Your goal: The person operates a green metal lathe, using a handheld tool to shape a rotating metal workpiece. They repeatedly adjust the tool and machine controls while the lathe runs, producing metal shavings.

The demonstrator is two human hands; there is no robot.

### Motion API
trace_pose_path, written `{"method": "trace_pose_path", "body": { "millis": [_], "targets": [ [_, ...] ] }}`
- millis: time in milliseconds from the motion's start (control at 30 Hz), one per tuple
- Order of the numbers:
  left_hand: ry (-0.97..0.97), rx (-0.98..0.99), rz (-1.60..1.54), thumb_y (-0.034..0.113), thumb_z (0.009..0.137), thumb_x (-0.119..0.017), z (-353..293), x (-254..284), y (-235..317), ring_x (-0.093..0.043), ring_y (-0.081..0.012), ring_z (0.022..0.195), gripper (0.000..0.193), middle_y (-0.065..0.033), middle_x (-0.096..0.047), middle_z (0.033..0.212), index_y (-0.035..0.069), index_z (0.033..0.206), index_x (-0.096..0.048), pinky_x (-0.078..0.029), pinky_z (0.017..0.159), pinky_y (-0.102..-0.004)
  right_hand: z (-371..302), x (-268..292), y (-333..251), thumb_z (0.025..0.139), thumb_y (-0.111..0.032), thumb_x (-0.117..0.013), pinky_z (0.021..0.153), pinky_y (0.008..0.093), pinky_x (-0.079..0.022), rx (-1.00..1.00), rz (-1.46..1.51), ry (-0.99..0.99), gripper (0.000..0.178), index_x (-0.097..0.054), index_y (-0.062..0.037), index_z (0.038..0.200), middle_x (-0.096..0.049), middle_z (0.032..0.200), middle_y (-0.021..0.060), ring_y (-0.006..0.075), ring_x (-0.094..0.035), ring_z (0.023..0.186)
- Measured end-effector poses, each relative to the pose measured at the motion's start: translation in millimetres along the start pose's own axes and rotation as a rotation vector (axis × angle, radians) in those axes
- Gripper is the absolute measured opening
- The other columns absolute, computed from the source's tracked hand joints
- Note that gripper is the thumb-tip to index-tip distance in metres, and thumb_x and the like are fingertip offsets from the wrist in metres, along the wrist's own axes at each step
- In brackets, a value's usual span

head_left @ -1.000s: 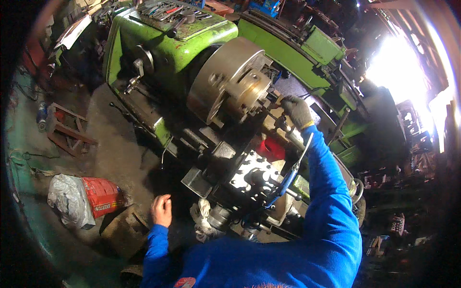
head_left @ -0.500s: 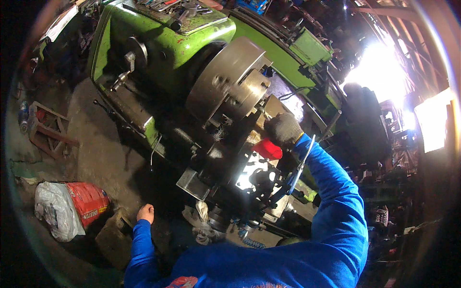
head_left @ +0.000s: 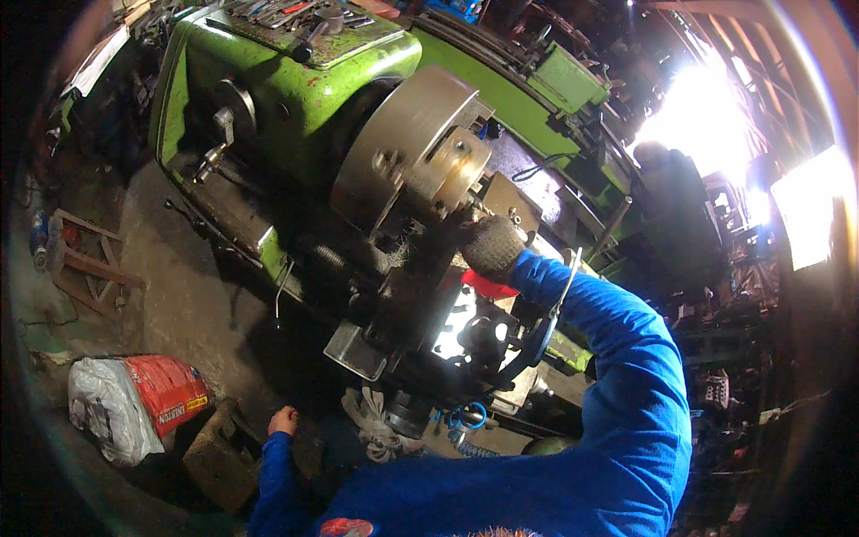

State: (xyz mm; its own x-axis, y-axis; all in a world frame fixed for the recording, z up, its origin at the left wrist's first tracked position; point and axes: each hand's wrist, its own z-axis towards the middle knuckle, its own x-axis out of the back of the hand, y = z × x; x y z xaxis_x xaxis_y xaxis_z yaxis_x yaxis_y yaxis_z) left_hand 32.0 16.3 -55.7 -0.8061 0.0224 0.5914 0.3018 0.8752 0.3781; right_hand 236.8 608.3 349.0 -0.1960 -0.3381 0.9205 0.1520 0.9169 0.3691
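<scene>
Beside the chuck (head_left: 394,143), move your gloved right hand (head_left: 494,250) steadily, sleeve (head_left: 601,309) clear, your left hand (head_left: 284,421) well apart from it; I cannot tell what either grip holds.

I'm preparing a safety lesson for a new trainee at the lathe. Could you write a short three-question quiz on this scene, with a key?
1. What covers the right hand?
2. True or false: the left hand is bare and apart from the big round chuck.
3. Fill in the colour: the machine housing behind the chuck is painted mostly ____.

Key:
1. A glove.
2. True.
3. Green.
</scene>
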Motion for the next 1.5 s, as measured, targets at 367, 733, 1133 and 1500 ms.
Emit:
{"method": "trace_pose_path", "body": {
  "millis": [367, 733, 1133, 1500],
  "targets": [
    [0.361, -0.045, -0.218, 0.035, 0.101, -0.072, 125.5, 39.4, 50.5, -0.060, -0.0438, 0.132, 0.053, -0.0211, -0.063, 0.145, 0.007, 0.145, -0.058, -0.051, 0.110, -0.0517, 15.1, 54.3, 9.2, 0.096, -0.034, -0.069, 0.071, 0.0540, -0.059, -0.566, 0.209, -0.054, 0.027, -0.077, -0.0095, 0.104, -0.077, 0.087, 0.0182, 0.0410, -0.076, 0.081],
    [-0.106, 0.128, -1.002, 0.088, 0.096, -0.045, 355.5, 44.7, 58.1, -0.067, -0.0218, 0.072, 0.076, -0.0022, -0.069, 0.077, 0.016, 0.104, -0.067, -0.047, 0.078, -0.0508, -3.5, 5.7, 77.1, 0.098, -0.021, -0.067, 0.073, 0.0393, -0.060, -0.486, 0.650, 0.346, 0.025, -0.076, 0.0006, 0.105, -0.077, 0.091, 0.0162, 0.0264, -0.074, 0.074],
    [-0.043, 0.047, -1.196, 0.096, 0.083, -0.055, 178.9, 190.5, 255.1, -0.066, -0.0150, 0.076, 0.077, 0.0024, -0.064, 0.080, 0.021, 0.096, -0.064, -0.043, 0.076, -0.0340, -23.7, 26.1, 35.9, 0.089, -0.030, -0.075, 0.070, 0.0498, -0.058, -0.395, 0.237, 0.070, 0.022, -0.077, -0.0139, 0.104, -0.073, 0.085, 0.0131, 0.0377, -0.073, 0.083],
    [-0.101, 0.073, -1.394, 0.087, 0.085, -0.063, 155.9, 178.0, 254.8, -0.064, -0.0273, 0.112, 0.121, -0.0134, -0.053, 0.144, 0.016, 0.173, -0.021, -0.043, 0.100, -0.0457, -31.5, 39.0, 17.8, 0.090, -0.027, -0.072, 0.070, 0.0534, -0.057, -0.479, 0.356, 0.215, 0.021, -0.076, -0.0136, 0.107, -0.071, 0.081, 0.0166, 0.0421, -0.072, 0.079]
  ]
}}
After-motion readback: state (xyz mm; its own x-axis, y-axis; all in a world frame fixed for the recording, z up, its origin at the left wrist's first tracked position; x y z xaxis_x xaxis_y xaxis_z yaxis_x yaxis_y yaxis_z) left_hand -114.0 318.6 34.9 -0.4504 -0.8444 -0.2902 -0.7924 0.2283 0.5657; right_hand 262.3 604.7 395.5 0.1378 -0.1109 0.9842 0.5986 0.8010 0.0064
